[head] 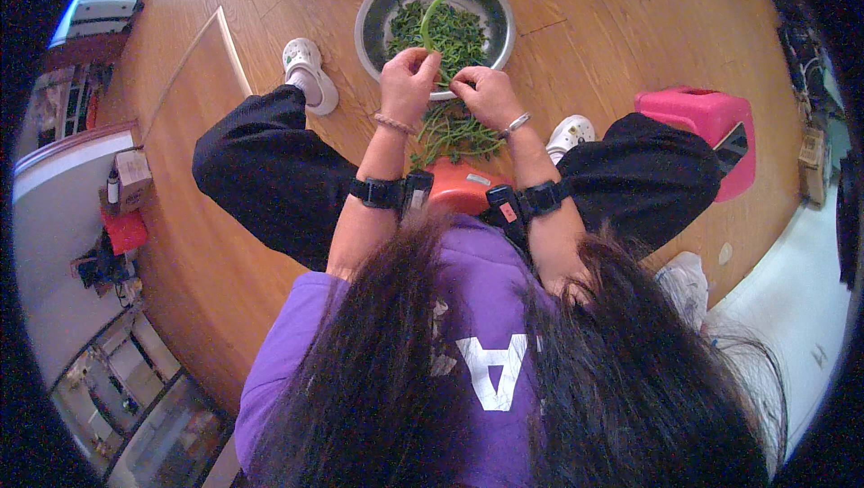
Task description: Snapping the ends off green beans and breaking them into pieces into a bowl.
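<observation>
My left hand [409,86] pinches a curved green vegetable stem [428,19] between thumb and fingers, over the near rim of a metal basin [503,2]. Close beside it, my right hand [487,98] has its thumb and fingertips together near the stem's lower end; whether a piece is between them cannot be told. Cut or broken green pieces [445,32] lie in the basin. Long leafy stems [459,133] lie below my hands, between the basin and an orange plastic object [459,185].
A pink plastic stool [732,106] with a phone [732,147] on it stands at the right. A white shoe [314,76] is left of the basin, another [572,137] to its right. Cardboard boxes [133,174] stand at the far left; a white bag [685,285] lies at lower right.
</observation>
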Tool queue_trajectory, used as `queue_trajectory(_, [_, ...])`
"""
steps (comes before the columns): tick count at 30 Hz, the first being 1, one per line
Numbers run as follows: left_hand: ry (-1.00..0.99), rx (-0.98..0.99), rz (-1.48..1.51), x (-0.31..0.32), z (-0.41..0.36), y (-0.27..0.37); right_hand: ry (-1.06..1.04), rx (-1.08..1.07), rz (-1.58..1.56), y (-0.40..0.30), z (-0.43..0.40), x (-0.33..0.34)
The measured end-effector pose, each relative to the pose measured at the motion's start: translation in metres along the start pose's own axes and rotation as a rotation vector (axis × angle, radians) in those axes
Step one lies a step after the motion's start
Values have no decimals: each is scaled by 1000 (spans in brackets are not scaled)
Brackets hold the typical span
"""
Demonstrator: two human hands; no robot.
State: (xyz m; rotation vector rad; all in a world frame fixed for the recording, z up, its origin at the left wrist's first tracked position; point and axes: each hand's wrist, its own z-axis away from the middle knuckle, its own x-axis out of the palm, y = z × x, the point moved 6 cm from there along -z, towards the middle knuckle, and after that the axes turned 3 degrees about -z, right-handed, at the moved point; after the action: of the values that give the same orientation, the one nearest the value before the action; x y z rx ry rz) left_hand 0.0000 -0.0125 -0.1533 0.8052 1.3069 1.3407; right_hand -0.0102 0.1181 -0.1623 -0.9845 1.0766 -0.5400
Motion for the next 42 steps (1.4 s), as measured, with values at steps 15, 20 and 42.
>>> queue_trajectory(15, [141,-165,504,-3,-9,-35,223,198,-493,39,-3,14])
queue_trajectory(20, [257,104,189,-7,-3,-25,322,313,-819,53,-3,24])
queue_trajectory(42, [-160,-83,169,1,-7,-17,-365,168,-715,13,-7,29])
